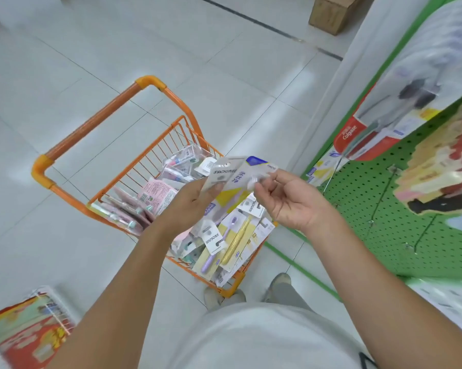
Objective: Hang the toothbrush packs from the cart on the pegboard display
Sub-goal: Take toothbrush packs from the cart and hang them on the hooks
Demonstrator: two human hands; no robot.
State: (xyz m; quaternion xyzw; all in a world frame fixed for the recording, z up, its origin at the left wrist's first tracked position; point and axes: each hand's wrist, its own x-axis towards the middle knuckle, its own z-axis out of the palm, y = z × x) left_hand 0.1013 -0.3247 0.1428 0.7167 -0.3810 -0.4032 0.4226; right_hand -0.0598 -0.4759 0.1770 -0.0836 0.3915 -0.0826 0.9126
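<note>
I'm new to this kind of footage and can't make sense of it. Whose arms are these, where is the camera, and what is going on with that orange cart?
There is no machine here: a person wears a wide-angle camera on the head, so the single picture looks down along their own bare arms to their shoes and the tiled floor. The left hand and the right hand together hold a few toothbrush packs, fanned out above the orange cart. The right hand's fingers pinch the top edge of one pack. The cart's wire basket is full of more packs, loosely piled. To the right stands the green pegboard display, with metal hooks sticking out; a Colgate pack already hangs there. The held packs are not yet on a hook.
</note>
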